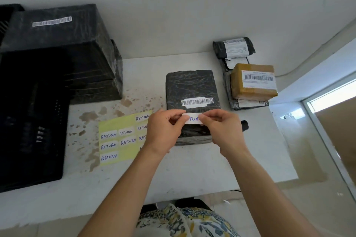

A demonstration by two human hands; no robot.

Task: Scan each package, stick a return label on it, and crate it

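Observation:
A black plastic-wrapped package (190, 86) with a white barcode strip lies in the middle of the white table (192, 169). Just above its near end, my left hand (163, 131) and my right hand (221, 129) pinch the two ends of a white "RETURN" label (192, 118). A yellow backing sheet (119, 136) with several more "RETURN" labels lies to the left. The black crate (32, 121) stands at the table's left edge. A black scanner (244, 125) shows only its tip behind my right hand.
Large black wrapped packages (63, 44) are stacked at the back left beside the crate. At the back right a brown cardboard parcel (252, 81) sits on flat black mailers, with a rolled black mailer (233, 47) behind. Brown stains mark the table near the sheet.

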